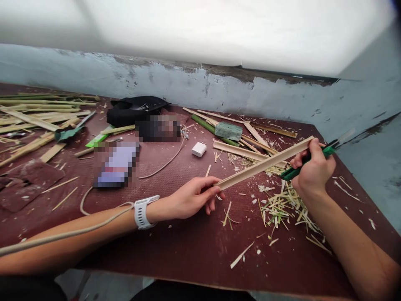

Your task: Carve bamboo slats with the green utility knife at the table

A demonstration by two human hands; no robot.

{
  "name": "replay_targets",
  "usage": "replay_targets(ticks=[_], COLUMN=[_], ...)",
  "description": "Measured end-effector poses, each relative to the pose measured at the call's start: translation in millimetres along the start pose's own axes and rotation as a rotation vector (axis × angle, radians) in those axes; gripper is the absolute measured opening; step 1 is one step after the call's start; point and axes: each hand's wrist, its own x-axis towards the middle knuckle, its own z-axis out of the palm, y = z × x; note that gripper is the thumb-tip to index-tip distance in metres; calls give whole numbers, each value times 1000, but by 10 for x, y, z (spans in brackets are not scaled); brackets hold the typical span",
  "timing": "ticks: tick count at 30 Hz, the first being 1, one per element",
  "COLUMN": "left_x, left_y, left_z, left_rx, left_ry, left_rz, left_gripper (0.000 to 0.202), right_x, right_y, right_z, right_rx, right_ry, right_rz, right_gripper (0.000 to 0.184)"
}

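A pale split bamboo strip [265,166] slants up to the right between my two hands, above the table. My left hand [196,196] pinches its near end between thumb and fingers. Wrapped in my right hand [313,167] is a green-handled knife [291,172], its blade pointing up to the right. The right thumb also presses against the strip's far end. Part of the knife handle is hidden behind the right palm and fingers. Thin bamboo shavings [283,209] lie in a heap below the strip, close to my right hand.
On the dark red table [188,246] are a white charger plug [199,149], a phone [117,165], a cable [166,163], a black cap [134,109] and a green stone-like block [228,131]. Several bamboo strips [40,121] are piled at left. A wall [175,81] borders the back.
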Motion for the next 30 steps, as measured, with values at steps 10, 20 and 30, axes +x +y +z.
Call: replay_targets(ticks=[10, 20, 30], left_x=[-33, 35, 105], left_y=[27, -45, -61], left_z=[-16, -77, -190], left_rx=[-247, -188, -297], left_ry=[108, 368, 488], left_rz=[6, 136, 101], left_gripper=[40, 34, 32], right_x=[5, -25, -50], right_y=[115, 138, 165], right_z=[34, 48, 48], right_rx=[-38, -45, 11], right_ry=[-56, -64, -144], right_rz=[62, -3, -21], right_gripper=[23, 16, 22])
